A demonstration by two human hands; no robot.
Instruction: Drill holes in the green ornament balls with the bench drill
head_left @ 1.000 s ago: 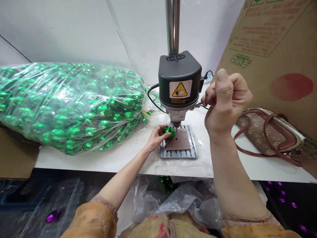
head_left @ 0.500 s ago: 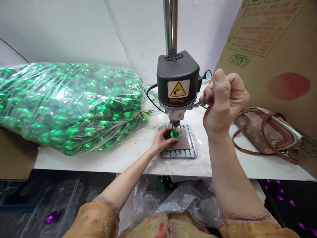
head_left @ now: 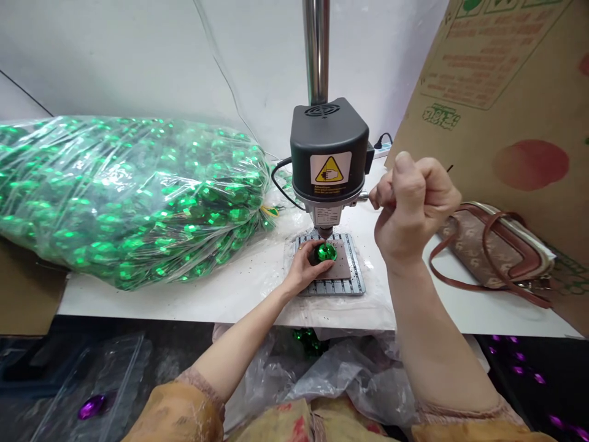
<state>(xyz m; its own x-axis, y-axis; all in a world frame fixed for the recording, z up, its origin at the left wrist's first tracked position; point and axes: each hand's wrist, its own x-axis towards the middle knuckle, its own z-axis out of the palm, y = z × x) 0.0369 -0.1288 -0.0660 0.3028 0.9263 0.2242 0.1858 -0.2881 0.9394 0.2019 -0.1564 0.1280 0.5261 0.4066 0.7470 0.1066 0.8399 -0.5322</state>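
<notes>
My left hand (head_left: 306,267) pinches a shiny green faceted gem-like piece (head_left: 326,252) on a brown pad (head_left: 344,270), right below the chuck of a black bench drill (head_left: 329,150). The pad lies on a slotted metal base plate (head_left: 332,287). The drill's tip meets the top of the piece, and the contact point is hidden. My right hand (head_left: 411,209) is raised in a fist to the right of the drill head, closed around the end of a metal feed lever (head_left: 364,197).
A large clear bag of green pieces (head_left: 129,202) lies left of the drill on a white table (head_left: 184,304). A brown handbag (head_left: 494,245) and a cardboard sheet (head_left: 501,92) stand at right. Below the table edge are plastic bags (head_left: 340,374) and purple pieces (head_left: 91,406).
My left hand has carried the green piece rightward, from the pad's left edge to under the drill tip. My right fist has dropped slightly, with the lever.
</notes>
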